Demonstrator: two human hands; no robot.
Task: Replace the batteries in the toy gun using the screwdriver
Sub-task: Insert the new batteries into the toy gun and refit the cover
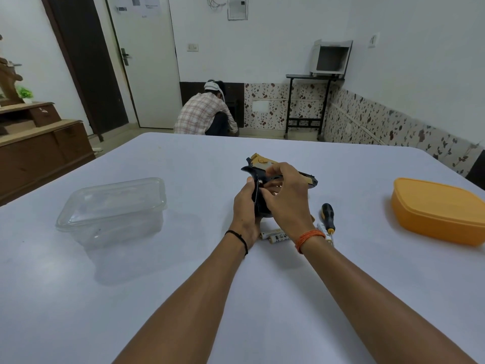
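A black and gold toy gun is held above the table, a little beyond its centre. My left hand grips the gun's black handle from the left. My right hand reaches over the handle from the right, its fingers curled at the handle's side, on the gun. Whether they hold a battery or a cover is hidden. A screwdriver with a black and yellow handle lies on the table just right of my right wrist. Loose white batteries lie under my wrists.
A clear plastic box stands at the left of the table and an orange lidded box at the right. Beyond the table a person crouches on the floor by the wall. A wooden cabinet stands to the left.
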